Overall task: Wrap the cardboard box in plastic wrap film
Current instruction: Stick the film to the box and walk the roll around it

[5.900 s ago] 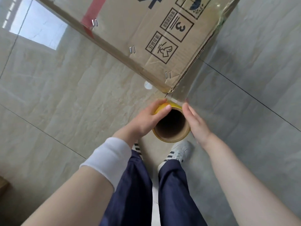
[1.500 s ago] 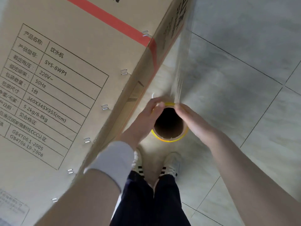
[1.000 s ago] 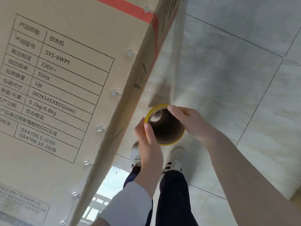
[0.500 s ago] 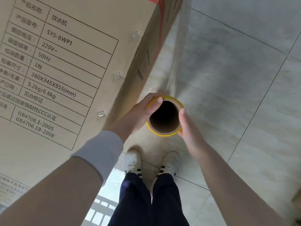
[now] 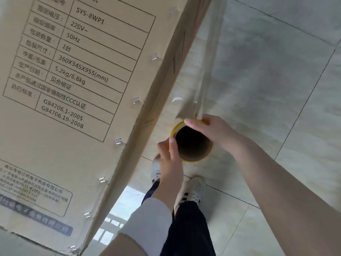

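A tall cardboard box with a printed spec table and metal staples fills the left side. I look down the hollow core of a plastic wrap roll, brown tube with a yellow rim, held upright beside the box. My left hand grips the roll's near left rim. My right hand curls over its far right rim. A clear sheet of plastic film stretches from the roll up along the box's right face.
Glossy beige floor tiles with dark grout lines spread to the right. My own legs in dark trousers and white striped shoes stand right below the roll. A window reflection shines on the floor near the box's lower corner.
Since 5.9 s ago I have gone round to the box's labelled side, film trailing. In the last half second my left hand slid from the far left rim to the near rim; my right went up over the far rim.
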`<action>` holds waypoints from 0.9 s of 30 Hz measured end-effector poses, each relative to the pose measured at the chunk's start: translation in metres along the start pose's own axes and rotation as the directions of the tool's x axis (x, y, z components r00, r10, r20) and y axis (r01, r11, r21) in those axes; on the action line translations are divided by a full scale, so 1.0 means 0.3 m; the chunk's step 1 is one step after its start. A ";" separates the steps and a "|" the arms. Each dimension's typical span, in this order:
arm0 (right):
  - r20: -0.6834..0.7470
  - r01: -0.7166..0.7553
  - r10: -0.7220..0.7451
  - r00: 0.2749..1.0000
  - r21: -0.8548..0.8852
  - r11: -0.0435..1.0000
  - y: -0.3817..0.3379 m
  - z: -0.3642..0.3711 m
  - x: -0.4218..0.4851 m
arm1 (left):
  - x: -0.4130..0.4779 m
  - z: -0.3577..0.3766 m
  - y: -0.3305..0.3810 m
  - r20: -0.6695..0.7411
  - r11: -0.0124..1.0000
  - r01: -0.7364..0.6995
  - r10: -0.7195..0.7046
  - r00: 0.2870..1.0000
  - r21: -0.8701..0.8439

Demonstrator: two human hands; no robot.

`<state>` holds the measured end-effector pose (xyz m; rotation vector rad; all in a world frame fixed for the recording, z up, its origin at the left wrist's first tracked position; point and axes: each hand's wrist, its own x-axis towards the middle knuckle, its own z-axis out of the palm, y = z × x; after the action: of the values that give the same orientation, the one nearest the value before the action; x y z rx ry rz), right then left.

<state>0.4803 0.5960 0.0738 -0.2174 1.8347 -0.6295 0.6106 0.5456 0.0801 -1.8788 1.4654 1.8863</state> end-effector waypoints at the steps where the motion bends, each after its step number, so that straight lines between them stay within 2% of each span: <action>1: -0.012 -0.003 0.003 1.000 0.013 1.000 -0.002 0.003 -0.004 | 0.019 -0.017 -0.001 0.013 0.992 -0.054 0.053 0.999 0.114; 3: -0.005 0.023 -0.023 1.000 0.075 0.997 0.006 0.009 -0.016 | 0.064 -0.053 0.034 0.076 0.958 -0.160 0.146 0.986 0.239; 5: 0.011 0.029 -0.032 0.999 0.209 0.977 0.038 0.018 -0.014 | 0.125 -0.082 0.082 0.242 0.937 -0.285 0.234 0.942 0.203; 7: 0.013 0.028 -0.037 0.999 0.396 0.918 0.059 0.053 -0.031 | 0.175 -0.097 0.114 0.464 0.917 -0.325 0.190 0.865 0.230; 8: -0.006 0.054 -0.058 0.998 0.485 0.873 0.082 0.080 -0.043 | 0.194 -0.097 0.115 0.530 0.906 -0.333 0.154 0.834 0.261; 10: -0.109 0.086 -0.025 0.994 0.595 0.799 0.131 0.155 -0.063 | 0.216 -0.096 0.108 0.562 0.895 -0.350 0.145 0.814 0.276; 13: -0.290 0.179 0.013 0.957 0.622 0.762 0.166 0.277 -0.101 | 0.186 -0.108 0.075 0.491 0.920 -0.332 0.196 0.849 0.207; 14: -0.331 0.169 0.061 0.942 0.621 0.765 0.164 0.301 -0.109 | 0.168 -0.114 0.050 0.448 0.930 -0.318 0.207 0.869 0.187; 17: -0.382 0.119 0.075 0.921 0.460 0.880 0.137 0.293 -0.137 | 0.069 -0.143 -0.035 0.225 0.944 -0.303 0.271 0.936 0.127; 19: -0.277 0.054 0.031 0.960 0.292 0.955 0.121 0.269 -0.143 | -0.001 -0.164 -0.089 0.035 0.957 -0.280 0.278 0.960 0.079; 21: -0.146 0.033 -0.005 0.989 0.193 0.981 0.113 0.262 -0.155 | -0.069 -0.176 -0.150 -0.080 0.978 -0.208 0.210 0.974 0.030; 23: -0.065 0.031 -0.022 0.998 0.140 0.990 0.116 0.266 -0.148 | -0.114 -0.181 -0.220 -0.096 0.991 -0.135 0.132 0.987 -0.025; 25: -0.009 0.017 -0.016 1.000 0.110 0.994 0.117 0.273 -0.130 | -0.128 -0.185 -0.260 -0.049 0.998 -0.054 0.052 0.997 -0.045; 27: -0.012 0.019 -0.018 1.000 0.102 0.995 0.123 0.273 -0.114 | -0.096 -0.203 -0.255 -0.005 0.995 -0.073 0.074 0.997 0.066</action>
<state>0.5738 0.6165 0.0640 -0.1635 1.8076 -0.7363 0.7111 0.5613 0.0765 -1.8291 1.5994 1.8394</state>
